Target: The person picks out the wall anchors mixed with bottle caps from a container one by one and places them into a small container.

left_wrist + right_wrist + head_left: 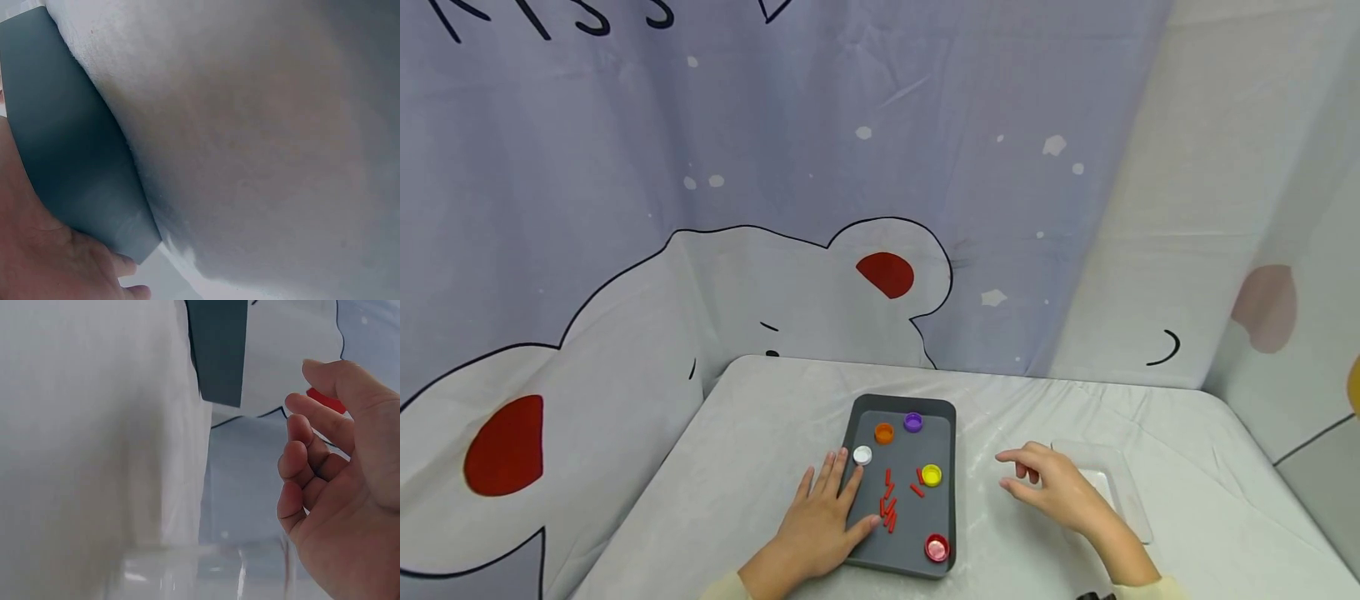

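- Steadying the tray [917, 527], apparently: left hand [818, 525] on its left rim, fingers straight, spread.
- Red sticks [892, 522]: loose in tray.
- Right hand [1058, 487]: right of tray, thumb and forefinger parted, gripping nothing; next move likely requires pinching a stick.

We see a pale-yellow L sleeve [727, 587], matching R sleeve [1148, 588] w/ sm. blk item [1096, 596] beside it, partly cut off; L hand [820, 525] & R hand [1054, 487] bare.

grey rectangular tray [904, 550] flat on white cloth [775, 433], short red sticks [892, 522] and five variously coloured round caps [932, 476] inside
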Demonstrator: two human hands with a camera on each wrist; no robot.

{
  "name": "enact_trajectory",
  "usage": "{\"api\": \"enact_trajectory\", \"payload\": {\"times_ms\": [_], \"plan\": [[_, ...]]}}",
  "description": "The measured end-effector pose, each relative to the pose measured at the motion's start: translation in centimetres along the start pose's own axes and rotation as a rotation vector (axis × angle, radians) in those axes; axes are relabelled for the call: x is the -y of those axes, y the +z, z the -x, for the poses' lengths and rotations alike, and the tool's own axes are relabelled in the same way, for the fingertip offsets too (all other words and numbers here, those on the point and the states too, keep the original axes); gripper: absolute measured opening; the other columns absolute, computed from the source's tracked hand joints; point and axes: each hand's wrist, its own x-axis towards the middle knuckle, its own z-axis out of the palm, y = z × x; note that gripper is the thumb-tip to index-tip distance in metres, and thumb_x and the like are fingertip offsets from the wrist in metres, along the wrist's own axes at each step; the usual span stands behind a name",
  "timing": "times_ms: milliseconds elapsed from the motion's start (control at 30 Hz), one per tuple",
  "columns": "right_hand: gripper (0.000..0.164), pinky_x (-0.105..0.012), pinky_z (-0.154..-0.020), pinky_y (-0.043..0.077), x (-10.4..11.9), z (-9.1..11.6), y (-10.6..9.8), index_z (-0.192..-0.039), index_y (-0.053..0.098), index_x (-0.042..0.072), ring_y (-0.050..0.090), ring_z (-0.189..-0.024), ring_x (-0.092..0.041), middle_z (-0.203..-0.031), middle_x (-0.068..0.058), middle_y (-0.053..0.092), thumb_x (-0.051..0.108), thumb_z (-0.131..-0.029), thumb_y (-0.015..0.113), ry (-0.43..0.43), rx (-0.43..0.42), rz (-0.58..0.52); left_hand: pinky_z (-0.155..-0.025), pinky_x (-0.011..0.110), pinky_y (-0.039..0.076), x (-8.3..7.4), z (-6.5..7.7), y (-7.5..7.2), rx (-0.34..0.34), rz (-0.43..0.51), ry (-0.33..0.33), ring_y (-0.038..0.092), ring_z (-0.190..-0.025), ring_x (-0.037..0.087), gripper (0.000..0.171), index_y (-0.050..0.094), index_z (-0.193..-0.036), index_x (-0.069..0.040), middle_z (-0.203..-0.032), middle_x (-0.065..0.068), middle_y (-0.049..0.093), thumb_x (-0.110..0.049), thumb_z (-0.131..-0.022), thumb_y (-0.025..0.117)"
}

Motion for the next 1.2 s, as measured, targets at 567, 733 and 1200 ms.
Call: {"api": "enact_trajectory", "payload": {"times_ms": [567, 733, 1200], "plan": [[0.028, -0.021, -0.065, 0.043, 1.5, -2.4, 3.2, -0.113, 0.074, 0.007, 0.050, -0.072, -0.009, -0.081, 0.006, 0.053, 0.014, -0.087, 0.079, -0.063, 0.105, -0.069, -0.120, 0.062, 0.013, 0.1, 0.0, 0.2, 0.009, 0.000, -0.002, 0.014, -0.155, 0.038, 0.081, 0.040, -0.156, -0.009, -0.167, 0.019, 0.017, -0.068, -0.100, 0.040], [0.028, -0.022, -0.067, 0.044, 2.2, -3.1, 4.0, -0.115, 0.074, 0.007, 0.052, -0.075, -0.010, -0.083, 0.005, 0.055, 0.017, -0.089, 0.078, -0.044, 0.166, -0.097, -0.120, 0.062, 0.015, 0.1, -0.1, 0.1, 0.003, -0.005, 0.006, 0.015, -0.155, 0.038, 0.082, 0.040, -0.156, -0.009, -0.167, 0.020, 0.018, -0.069, -0.099, 0.038], [0.032, -0.025, -0.074, 0.048, 2.8, -5.5, 6.1, -0.118, 0.075, 0.010, 0.057, -0.083, -0.016, -0.091, -0.003, 0.062, 0.019, -0.088, 0.079, -0.025, 0.326, -0.115, -0.119, 0.063, 0.016, 0.4, -0.2, 0.9, -0.035, -0.019, 0.006, 0.017, -0.154, 0.038, 0.081, 0.042, -0.155, -0.010, -0.167, 0.019, 0.019, -0.068, -0.099, 0.042]]}}
